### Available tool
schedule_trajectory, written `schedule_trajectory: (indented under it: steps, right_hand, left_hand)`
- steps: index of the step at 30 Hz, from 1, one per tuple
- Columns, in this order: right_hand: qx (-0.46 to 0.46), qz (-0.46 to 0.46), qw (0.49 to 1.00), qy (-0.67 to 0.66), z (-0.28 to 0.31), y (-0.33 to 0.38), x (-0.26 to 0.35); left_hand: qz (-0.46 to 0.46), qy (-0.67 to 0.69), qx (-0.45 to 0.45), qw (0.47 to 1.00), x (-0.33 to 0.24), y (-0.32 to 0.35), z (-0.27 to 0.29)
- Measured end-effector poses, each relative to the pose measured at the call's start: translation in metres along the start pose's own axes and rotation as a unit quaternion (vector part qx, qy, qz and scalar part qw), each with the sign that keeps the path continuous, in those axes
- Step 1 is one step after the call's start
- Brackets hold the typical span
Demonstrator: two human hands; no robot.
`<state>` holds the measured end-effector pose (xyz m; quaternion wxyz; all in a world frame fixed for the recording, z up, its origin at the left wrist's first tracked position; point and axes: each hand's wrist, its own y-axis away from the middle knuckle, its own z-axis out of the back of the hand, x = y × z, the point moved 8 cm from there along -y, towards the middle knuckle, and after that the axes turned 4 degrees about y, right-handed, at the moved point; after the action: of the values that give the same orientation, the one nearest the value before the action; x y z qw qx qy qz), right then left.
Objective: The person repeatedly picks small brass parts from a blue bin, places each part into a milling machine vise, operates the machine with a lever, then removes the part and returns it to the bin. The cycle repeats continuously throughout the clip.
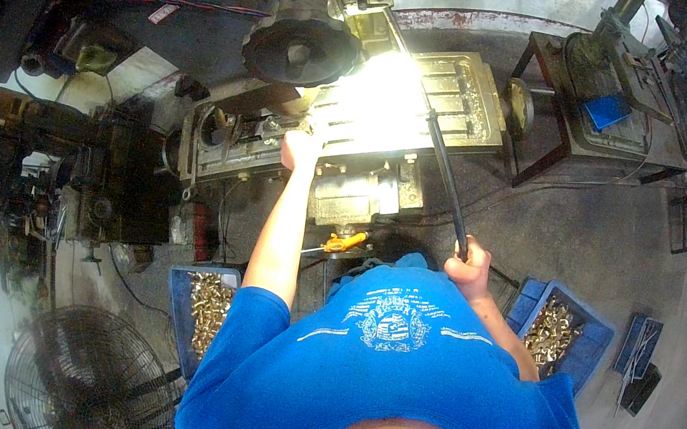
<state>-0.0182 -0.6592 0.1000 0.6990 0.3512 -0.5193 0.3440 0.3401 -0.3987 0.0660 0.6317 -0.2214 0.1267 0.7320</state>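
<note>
My right hand (pixel 470 270) is wrapped round the lower end of a long black lever (pixel 449 170), which slants up to the slotted table (pixel 477 101) of a milling machine. My left hand (pixel 300 151) reaches to the left part of that table, its fingers drawn together beside a small metal fixture (pixel 272 128). What they pinch, if anything, is too small and hidden to make out. Above the left hand hangs the dark round machine head (pixel 299 48). A bright glare washes out the middle of the table.
Blue crates of small brass-coloured parts stand left (pixel 176 300) and right (pixel 594 336) of me. An orange-yellow handle (pixel 345 242) juts out below the table. A caged fan (pixel 85 376) stands lower left, a metal bench (pixel 550 122) at the upper right.
</note>
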Motion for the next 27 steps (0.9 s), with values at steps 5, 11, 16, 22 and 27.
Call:
schedule_trajectory:
  steps: [5, 11, 16, 22, 27]
  right_hand:
    - [-0.009, 0.020, 0.999, 0.030, 0.001, -0.001, -0.003]
    - [-0.003, 0.010, 1.000, 0.020, -0.001, -0.001, -0.005]
    - [-0.017, 0.019, 0.999, 0.047, 0.001, -0.003, -0.005]
    - [-0.009, 0.016, 0.999, 0.037, 0.000, -0.004, -0.003]
    - [0.004, 0.016, 1.000, 0.000, -0.002, -0.004, -0.005]
  left_hand:
    - [-0.002, 0.013, 0.009, 1.000, -0.004, 0.004, 0.005]
    - [0.002, 0.007, 0.007, 1.000, -0.003, 0.003, 0.005]
    - [0.011, 0.016, 0.009, 1.000, -0.005, 0.005, 0.009]
    - [0.024, 0.026, 0.010, 0.999, -0.007, 0.008, 0.012]
    - [0.015, 0.031, 0.021, 0.999, -0.013, 0.012, 0.017]
